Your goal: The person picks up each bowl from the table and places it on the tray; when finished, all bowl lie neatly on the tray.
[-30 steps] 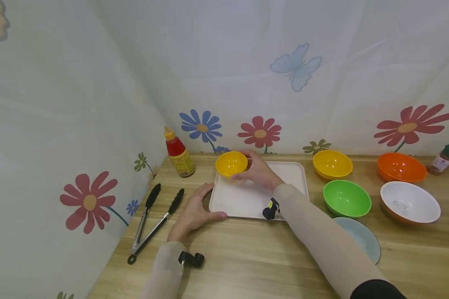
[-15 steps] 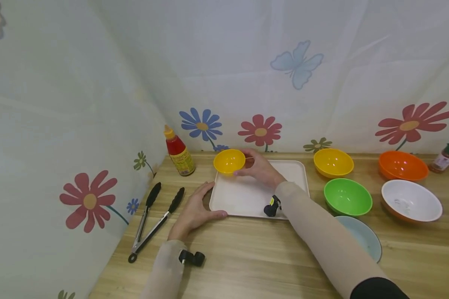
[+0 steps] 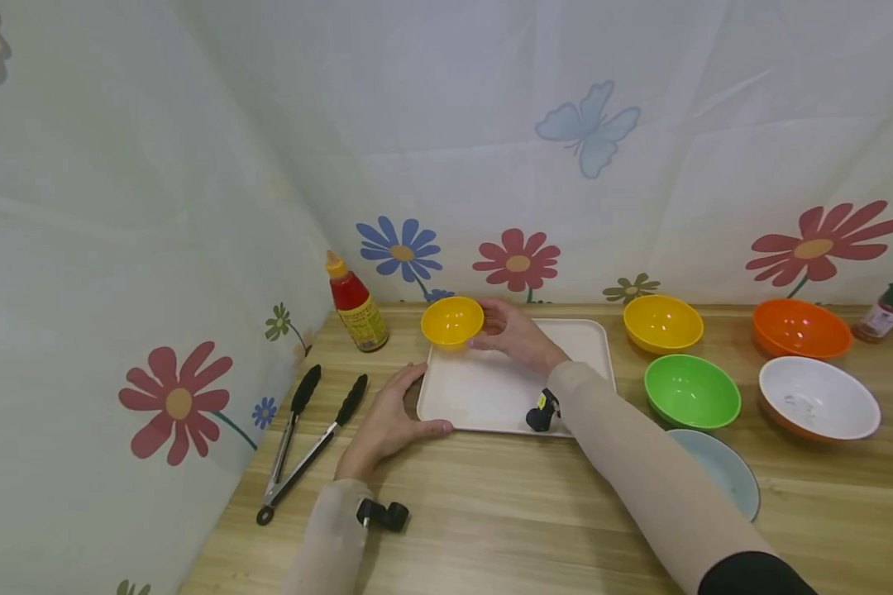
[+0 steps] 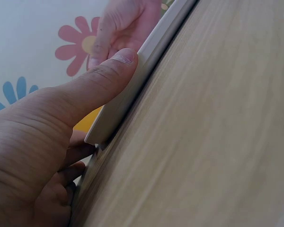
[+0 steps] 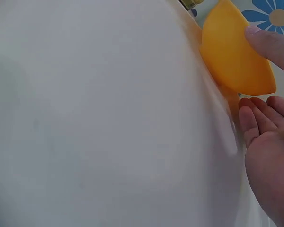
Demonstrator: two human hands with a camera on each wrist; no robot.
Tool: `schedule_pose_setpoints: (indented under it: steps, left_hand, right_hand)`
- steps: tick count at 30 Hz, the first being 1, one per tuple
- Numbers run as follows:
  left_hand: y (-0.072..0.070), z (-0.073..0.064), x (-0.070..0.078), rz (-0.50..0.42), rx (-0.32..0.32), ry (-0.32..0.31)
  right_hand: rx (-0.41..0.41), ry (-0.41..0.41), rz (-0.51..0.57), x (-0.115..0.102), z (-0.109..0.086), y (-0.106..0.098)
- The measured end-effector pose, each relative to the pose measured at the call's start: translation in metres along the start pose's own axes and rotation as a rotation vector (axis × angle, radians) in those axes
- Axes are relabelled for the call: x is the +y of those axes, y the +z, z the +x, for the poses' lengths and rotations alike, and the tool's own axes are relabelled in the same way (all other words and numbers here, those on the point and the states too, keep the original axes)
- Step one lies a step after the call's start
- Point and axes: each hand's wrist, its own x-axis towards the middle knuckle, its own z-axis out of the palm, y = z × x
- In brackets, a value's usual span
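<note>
A small yellow bowl (image 3: 452,322) stands at the back left of the white tray (image 3: 506,384), over its rim in the head view. My right hand (image 3: 517,335) is at the bowl's right side. In the right wrist view its thumb (image 5: 272,45) overlaps the bowl's outer wall, and the other fingers (image 5: 262,116) lie apart from it, loosely bent. My left hand (image 3: 387,417) rests at the tray's front left corner, thumb and fingers spread. The left wrist view has the left thumb (image 4: 104,78) against the tray's front edge; its other fingers are partly hidden.
Left of the tray lie splayed tongs (image 3: 298,446), with a red sauce bottle (image 3: 359,310) behind. To the right stand another yellow bowl (image 3: 662,325), a green bowl (image 3: 692,392), an orange bowl (image 3: 801,329), a white bowl (image 3: 818,398), a pale blue plate (image 3: 722,471) and a spice jar (image 3: 887,311).
The yellow bowl has shifted a little to the left, and more of it shows beside my right hand. My left hand has stayed at the tray's corner.
</note>
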Motion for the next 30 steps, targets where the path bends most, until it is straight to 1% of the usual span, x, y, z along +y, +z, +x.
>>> schedule_pose_setpoints:
  steps: [5, 9, 12, 15, 18, 20, 21, 25, 28, 30]
  left_hand:
    - [0.003, 0.0, 0.003, -0.009, -0.006, 0.006]
    - [0.005, 0.001, 0.002, -0.019, -0.007, 0.005]
    - [0.005, 0.001, -0.001, -0.02, -0.01, 0.005]
    - [0.004, 0.0, -0.002, -0.019, -0.01, -0.004]
    - [0.002, -0.001, -0.003, -0.012, -0.009, -0.02]
    - [0.0, -0.002, -0.003, -0.003, -0.009, -0.019]
    - [0.0, -0.002, -0.003, -0.001, -0.009, -0.012]
    - [-0.001, 0.0, -0.003, -0.003, -0.005, 0.015]
    - [0.001, 0.001, -0.003, -0.007, -0.007, 0.024]
    - [0.002, 0.003, -0.002, -0.007, -0.011, 0.026]
  right_hand:
    - [0.027, 0.02, -0.039, -0.002, -0.005, -0.006]
    - [0.059, -0.007, -0.056, -0.01, -0.009, -0.011]
    - [0.085, -0.047, -0.033, -0.02, -0.012, -0.016]
    - [0.099, -0.1, -0.004, -0.032, -0.013, -0.021]
    - [0.103, -0.163, 0.024, -0.048, -0.017, -0.026]
    - [0.103, -0.217, 0.039, -0.061, -0.021, -0.03]
    - [0.107, -0.243, 0.036, -0.068, -0.024, -0.032]
    - [0.098, -0.345, 0.078, -0.097, -0.038, -0.042]
    - [0.119, -0.401, 0.072, -0.116, -0.053, -0.052]
    - [0.143, -0.422, 0.056, -0.127, -0.065, -0.059]
